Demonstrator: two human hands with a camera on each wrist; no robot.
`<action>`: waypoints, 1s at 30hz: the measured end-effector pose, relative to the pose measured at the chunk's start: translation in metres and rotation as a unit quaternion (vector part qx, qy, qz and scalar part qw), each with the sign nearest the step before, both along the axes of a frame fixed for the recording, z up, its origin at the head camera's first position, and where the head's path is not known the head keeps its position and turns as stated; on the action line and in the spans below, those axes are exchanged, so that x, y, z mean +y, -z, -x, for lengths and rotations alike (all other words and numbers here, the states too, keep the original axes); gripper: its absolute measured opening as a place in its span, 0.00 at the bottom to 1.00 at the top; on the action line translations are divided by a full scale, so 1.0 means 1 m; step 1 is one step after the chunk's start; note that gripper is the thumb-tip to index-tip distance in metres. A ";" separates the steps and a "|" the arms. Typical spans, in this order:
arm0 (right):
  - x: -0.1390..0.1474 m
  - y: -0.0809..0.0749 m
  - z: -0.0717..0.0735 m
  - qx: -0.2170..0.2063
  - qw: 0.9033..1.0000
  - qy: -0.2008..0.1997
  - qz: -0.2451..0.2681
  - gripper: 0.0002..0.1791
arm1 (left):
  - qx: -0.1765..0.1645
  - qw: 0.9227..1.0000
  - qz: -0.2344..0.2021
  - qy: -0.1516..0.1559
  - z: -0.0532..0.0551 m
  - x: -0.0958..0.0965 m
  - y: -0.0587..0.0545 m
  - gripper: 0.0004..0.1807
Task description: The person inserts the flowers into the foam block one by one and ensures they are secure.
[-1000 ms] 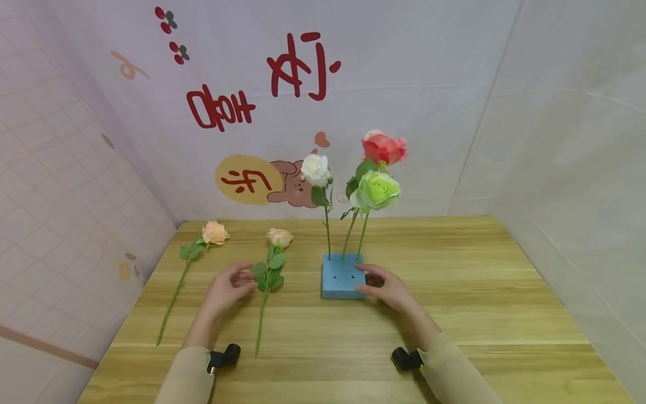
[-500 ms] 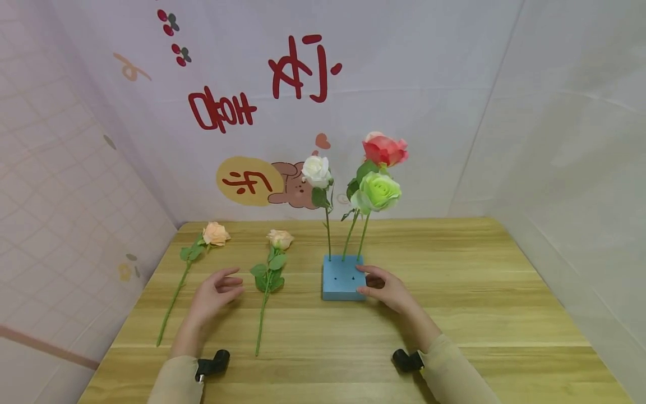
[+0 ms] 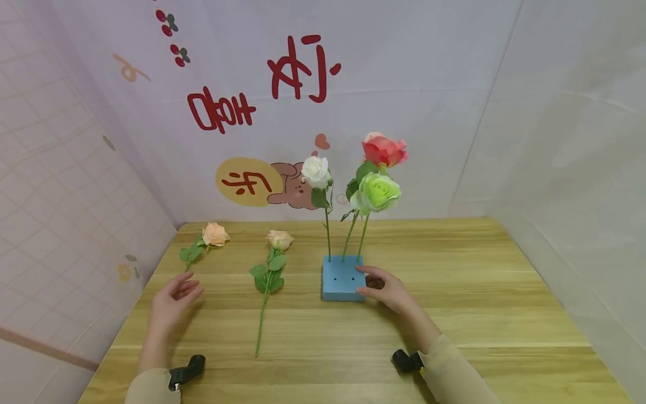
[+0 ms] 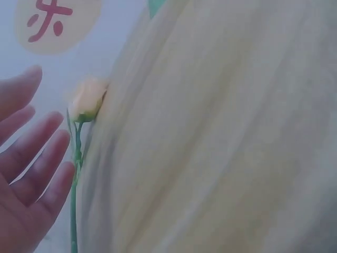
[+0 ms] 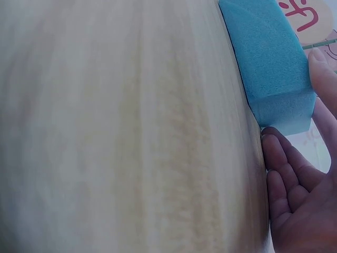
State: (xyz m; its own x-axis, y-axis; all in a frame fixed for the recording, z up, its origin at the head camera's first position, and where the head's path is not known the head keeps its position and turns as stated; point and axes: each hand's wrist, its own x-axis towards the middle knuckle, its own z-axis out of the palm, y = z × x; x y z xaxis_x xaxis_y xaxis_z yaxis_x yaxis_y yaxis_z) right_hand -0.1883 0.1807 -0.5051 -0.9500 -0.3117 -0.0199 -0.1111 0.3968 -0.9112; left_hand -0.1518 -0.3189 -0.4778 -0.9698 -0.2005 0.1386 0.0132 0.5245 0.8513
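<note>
In the head view my left hand [image 3: 174, 297] is over the left peach rose [image 3: 215, 234], hiding most of its lower stem. Its fingers are loosely bent and hold nothing; the left wrist view shows them spread apart beside a peach rose [image 4: 87, 100]. My right hand [image 3: 387, 289] holds the right side of a blue foam block [image 3: 343, 286], thumb and forefinger on it. In the right wrist view, the other fingers [image 5: 287, 168] curl low beside the block. A white rose [image 3: 316, 172], a red rose [image 3: 384, 150] and a green rose [image 3: 378, 192] stand in its back row of holes.
A second peach rose [image 3: 279, 240] lies between my left hand and the block, its stem pointing toward me. Two small holes show in the front of the block. The wooden table [image 3: 454, 314] meets a printed white cloth wall [image 3: 424, 84] at the back.
My left hand has moved left, away from the middle peach rose, to the stem of the left one. The right hand has stayed on the block.
</note>
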 end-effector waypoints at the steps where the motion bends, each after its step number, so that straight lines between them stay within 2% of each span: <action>1: -0.001 -0.005 -0.002 0.001 1.000 0.000 0.001 0.31 | -0.004 1.000 -0.007 0.002 -0.001 0.000 0.001 0.31; 5: -0.003 -0.022 -0.008 -0.006 1.000 -0.004 0.006 0.31 | -0.025 0.999 -0.035 0.017 -0.002 0.006 0.006 0.33; 8: -0.004 -0.031 -0.013 -0.012 1.000 -0.009 0.007 0.31 | -0.038 0.998 -0.024 0.041 -0.001 0.015 0.008 0.34; 12: -0.005 -0.032 -0.014 0.001 1.000 -0.008 0.006 0.31 | -0.050 0.995 0.009 0.083 0.001 0.031 0.010 0.36; 15: -0.006 -0.032 -0.014 0.005 1.000 -0.004 0.005 0.30 | -0.066 0.992 0.012 0.104 0.002 0.043 0.011 0.38; 18: -0.007 -0.033 -0.015 -0.002 1.000 -0.002 0.010 0.30 | -0.081 0.990 0.007 0.118 0.002 0.054 0.011 0.39; 24: -0.005 -0.031 -0.013 -0.006 1.000 -0.008 0.011 0.31 | -0.084 0.986 0.001 0.145 0.001 0.071 0.013 0.37; 30: -0.005 -0.030 -0.012 -0.010 1.000 -0.010 0.013 0.31 | -0.092 0.983 0.011 0.159 0.002 0.085 0.016 0.35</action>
State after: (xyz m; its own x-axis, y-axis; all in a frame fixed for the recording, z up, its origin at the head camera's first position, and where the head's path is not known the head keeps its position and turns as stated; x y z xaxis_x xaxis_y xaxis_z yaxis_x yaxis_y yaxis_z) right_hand -0.1768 0.1754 -0.4753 -0.9428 -0.3321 -0.0298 -0.1014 0.3707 -0.9232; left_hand -0.1537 -0.2339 -0.4937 -0.9921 0.1174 -0.0442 0.0261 0.5377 0.8427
